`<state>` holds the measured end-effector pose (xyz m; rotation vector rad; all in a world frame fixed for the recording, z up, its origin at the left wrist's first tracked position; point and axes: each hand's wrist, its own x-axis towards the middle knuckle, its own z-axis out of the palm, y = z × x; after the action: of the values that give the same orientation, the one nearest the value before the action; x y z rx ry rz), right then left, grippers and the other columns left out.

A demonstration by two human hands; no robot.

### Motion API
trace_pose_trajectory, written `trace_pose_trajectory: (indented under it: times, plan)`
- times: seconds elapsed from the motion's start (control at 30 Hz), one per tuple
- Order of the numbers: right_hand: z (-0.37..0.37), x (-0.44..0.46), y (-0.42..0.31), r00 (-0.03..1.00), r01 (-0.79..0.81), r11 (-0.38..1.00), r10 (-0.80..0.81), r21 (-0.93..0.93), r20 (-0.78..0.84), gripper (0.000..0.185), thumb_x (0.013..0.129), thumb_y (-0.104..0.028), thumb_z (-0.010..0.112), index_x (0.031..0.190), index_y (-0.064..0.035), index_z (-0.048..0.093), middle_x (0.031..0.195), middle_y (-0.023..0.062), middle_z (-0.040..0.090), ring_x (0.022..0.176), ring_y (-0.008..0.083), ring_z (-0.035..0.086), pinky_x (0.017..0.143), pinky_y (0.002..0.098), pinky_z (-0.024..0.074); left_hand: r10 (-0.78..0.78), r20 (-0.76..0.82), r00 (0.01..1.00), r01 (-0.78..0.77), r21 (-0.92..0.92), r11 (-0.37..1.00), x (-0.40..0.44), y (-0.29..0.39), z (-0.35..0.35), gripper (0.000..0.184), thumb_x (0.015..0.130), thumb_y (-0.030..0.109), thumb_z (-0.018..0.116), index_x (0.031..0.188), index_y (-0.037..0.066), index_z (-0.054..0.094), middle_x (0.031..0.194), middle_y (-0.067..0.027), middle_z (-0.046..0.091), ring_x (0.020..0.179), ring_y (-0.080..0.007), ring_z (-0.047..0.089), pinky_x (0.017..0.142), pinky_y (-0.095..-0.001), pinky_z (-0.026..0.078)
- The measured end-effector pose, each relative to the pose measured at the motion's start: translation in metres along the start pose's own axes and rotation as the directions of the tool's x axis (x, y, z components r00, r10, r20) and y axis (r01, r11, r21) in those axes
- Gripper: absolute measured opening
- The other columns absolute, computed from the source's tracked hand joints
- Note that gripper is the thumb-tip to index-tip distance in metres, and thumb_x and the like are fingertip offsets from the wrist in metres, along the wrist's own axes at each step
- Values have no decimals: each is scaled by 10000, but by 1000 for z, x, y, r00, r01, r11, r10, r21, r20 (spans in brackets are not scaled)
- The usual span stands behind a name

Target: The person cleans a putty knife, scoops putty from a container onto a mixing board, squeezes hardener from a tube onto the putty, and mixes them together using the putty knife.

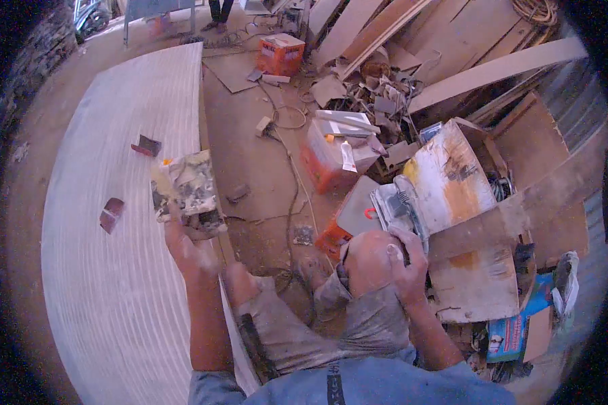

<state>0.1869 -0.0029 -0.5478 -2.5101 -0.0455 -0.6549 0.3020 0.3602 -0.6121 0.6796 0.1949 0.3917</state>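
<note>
My left hand (190,244) grips the lower edge of a small board (184,185) smeared with pale and dark material, held over a long white ribbed panel (121,270). An orange bit sits at the board's upper left. My right hand (409,266) is beside my bent knee, its fingers curled together, with a small whitish spot at the thumb; what it holds, if anything, is too small to tell. Two dark reddish pieces lie on the panel, one (146,145) above the board and one (111,214) to its left.
Cables (292,175) run along the floor between the panel and an orange-sided box (324,158) with a tube on top. Plastic-wrapped items (395,206) lie beyond my knee. Stained boards (449,175) and scraps stand at right. A person's legs (220,12) show at the top.
</note>
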Motion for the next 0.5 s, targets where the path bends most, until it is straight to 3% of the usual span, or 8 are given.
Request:
trace_pose_trajectory:
  times: [0.07, 0.13, 0.2, 0.3, 0.37, 0.47, 0.5]
  plan:
    - [1, 2, 1, 999, -36, 999, 36, -14, 16, 333, 937, -183, 601, 1192, 30, 628, 1173, 175, 651, 1121, 290, 605, 1010, 382, 443, -5, -15, 1000, 5, 33, 999, 2, -3, -4, 504, 1037, 356, 501, 1354, -35, 468, 1277, -128, 596, 1163, -239, 591, 977, -421, 497]
    - [6, 5, 0, 998, -56, 997, 53, 60, 37, 336, 933, -187, 600, 1184, 34, 631, 1180, 179, 652, 1125, 298, 606, 1012, 383, 443, 48, 67, 997, -49, 3, 999, 5, 2, 1, 520, 1032, 352, 510, 1366, -43, 458, 1296, -137, 588, 1186, -251, 580, 991, -418, 490]
    - [2, 5, -3, 998, -54, 998, 53, 39, 21, 328, 929, -171, 595, 1179, 36, 631, 1179, 181, 652, 1127, 303, 607, 1012, 384, 444, -59, 57, 997, 60, -15, 998, 8, 1, 0, 537, 1032, 341, 509, 1388, -54, 433, 1340, -154, 559, 1205, -270, 568, 1028, -420, 463]
    - [-3, 4, 0, 999, -44, 998, 43, 41, 12, 320, 917, -150, 590, 1171, 40, 632, 1178, 185, 652, 1128, 312, 608, 1012, 387, 447, 18, 126, 992, -37, 156, 987, 7, -12, -14, 585, 1022, 351, 523, 1420, -57, 392, 1390, -178, 513, 1274, -300, 513, 1060, -441, 446]
    - [-12, 5, -1, 998, -56, 993, 54, 105, 23, 338, 890, -163, 607, 1162, 37, 635, 1180, 188, 652, 1128, 316, 611, 1007, 390, 453, -40, 128, 991, 14, 200, 980, 4, -16, -3, 588, 1019, 362, 522, 1421, -49, 397, 1394, -178, 511, 1273, -301, 514, 1056, -441, 449]
    - [-14, 4, 3, 990, -140, 983, 142, 114, -5, 351, 897, -198, 615, 1160, 33, 638, 1181, 189, 651, 1128, 318, 612, 1005, 395, 456, 82, 402, 912, -258, 406, 877, 8, -31, -18, 567, 1010, 370, 532, 1409, -19, 432, 1359, -167, 540, 1216, -282, 558, 1022, -428, 471]
    - [-13, 4, 6, 990, -140, 982, 142, 130, -3, 351, 897, -198, 615, 1160, 33, 638, 1181, 189, 651, 1128, 318, 612, 1005, 395, 456, -96, 245, 965, 28, 266, 963, 13, -36, -22, 560, 1001, 381, 545, 1390, -11, 455, 1331, -153, 559, 1193, -268, 573, 1010, -422, 477]
